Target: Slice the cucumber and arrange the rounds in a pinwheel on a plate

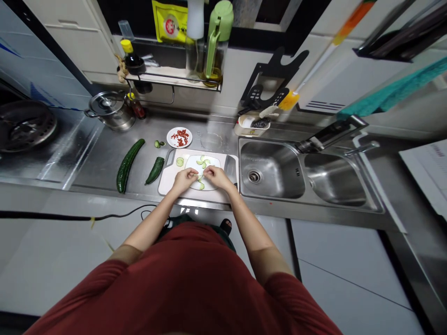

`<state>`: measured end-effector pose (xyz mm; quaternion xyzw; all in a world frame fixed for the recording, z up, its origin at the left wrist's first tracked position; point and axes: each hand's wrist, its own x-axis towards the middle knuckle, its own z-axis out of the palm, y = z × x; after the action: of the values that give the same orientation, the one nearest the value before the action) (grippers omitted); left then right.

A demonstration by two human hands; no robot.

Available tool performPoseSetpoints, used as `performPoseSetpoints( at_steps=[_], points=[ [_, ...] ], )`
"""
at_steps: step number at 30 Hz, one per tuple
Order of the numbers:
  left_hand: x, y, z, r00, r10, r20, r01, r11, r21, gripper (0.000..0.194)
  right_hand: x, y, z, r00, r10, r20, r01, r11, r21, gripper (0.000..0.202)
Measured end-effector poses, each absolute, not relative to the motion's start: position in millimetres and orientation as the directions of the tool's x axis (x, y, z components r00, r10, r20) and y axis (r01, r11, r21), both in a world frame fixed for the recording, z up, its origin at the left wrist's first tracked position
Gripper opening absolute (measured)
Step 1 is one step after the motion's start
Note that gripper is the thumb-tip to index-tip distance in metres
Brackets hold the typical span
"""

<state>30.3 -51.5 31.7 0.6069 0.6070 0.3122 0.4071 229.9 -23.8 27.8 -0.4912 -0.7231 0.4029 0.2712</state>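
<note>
A white plate rests on a light cutting board with grey ends. Pale green cucumber slices lie in a fan at the plate's back, and others near its front. My left hand is over the plate's left side, thumb and fingertips pinched together. From the right, my right hand reaches over the plate, its fingertips also pinched, close to the left ones. What either pinch holds is too small to make out. A small stack of slices sits on the board left of the plate.
Left of the board lie a whole cucumber and a cut cucumber piece. Behind are cucumber ends and a plate of chopped red pieces. A steel pot stands back left; a double sink is at the right.
</note>
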Motion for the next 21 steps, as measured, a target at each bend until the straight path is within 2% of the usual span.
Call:
performPoseSetpoints(
  at_steps=[9,21],
  points=[
    [34,-58,20,0.13,0.969,-0.211,0.688,0.065,0.723,0.018,222,-35,19,-0.379,0.916,-0.134,0.698,0.188,-0.692,0.014],
    [39,-60,7,0.209,0.976,-0.067,0.877,-0.157,0.455,0.017,206,-41,22,-0.354,0.904,-0.241,0.901,0.26,-0.348,0.02]
  ],
)
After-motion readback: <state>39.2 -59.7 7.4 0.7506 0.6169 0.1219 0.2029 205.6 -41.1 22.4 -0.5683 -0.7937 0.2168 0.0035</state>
